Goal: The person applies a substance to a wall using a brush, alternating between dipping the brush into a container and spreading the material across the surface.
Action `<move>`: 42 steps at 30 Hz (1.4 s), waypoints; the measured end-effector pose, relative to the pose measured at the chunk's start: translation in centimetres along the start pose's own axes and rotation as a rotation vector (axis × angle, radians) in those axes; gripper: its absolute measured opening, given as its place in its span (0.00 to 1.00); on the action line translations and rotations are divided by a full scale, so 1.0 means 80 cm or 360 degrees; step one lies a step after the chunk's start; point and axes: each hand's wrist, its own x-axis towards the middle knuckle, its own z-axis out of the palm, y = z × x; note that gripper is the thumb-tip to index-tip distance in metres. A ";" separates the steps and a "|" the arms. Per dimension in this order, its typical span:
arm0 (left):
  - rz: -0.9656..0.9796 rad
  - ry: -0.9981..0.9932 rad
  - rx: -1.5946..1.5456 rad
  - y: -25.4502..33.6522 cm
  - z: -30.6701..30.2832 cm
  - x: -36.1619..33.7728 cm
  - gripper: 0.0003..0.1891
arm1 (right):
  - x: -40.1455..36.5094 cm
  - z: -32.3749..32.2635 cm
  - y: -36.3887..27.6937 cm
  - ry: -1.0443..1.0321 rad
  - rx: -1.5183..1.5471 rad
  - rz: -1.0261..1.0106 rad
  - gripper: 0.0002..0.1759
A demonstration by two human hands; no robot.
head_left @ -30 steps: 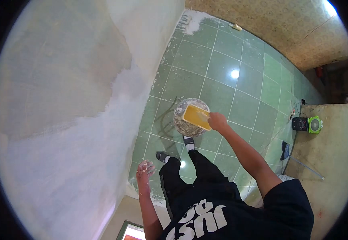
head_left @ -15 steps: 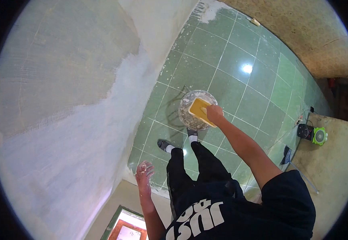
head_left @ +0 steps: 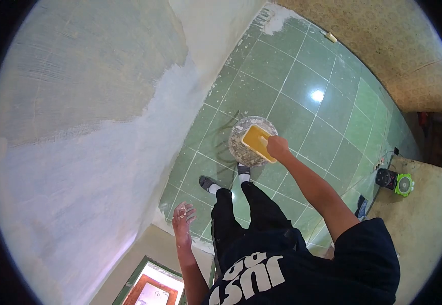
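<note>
My right hand [head_left: 277, 147] is closed round the handle of a yellow plastering float [head_left: 254, 137] with a pale rim. The float lies flat side down in this view, overlapping a round, plaster-crusted tub [head_left: 239, 154] on the floor just ahead of my feet. White plaster smears cover my left hand [head_left: 183, 218], which hangs at my left side near the wall, fingers apart and slightly curled, holding nothing.
On the left rises a wall [head_left: 172, 96], part white, part grey. Green tiles [head_left: 259, 63] with white splashes make up the floor. A black-and-green speaker-like device [head_left: 403, 184] stands at right. A doorway [head_left: 152, 284] shows at lower left.
The view has shifted slightly. My right hand still holds the float over the tub, with hardly any movement against it. My left hand stays hanging in about the same place.
</note>
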 end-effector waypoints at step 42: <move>0.0072 -0.0086 0.0061 0.002 -0.008 -0.029 0.27 | -0.174 0.155 0.077 0.0560 0.0932 0.0215 0.12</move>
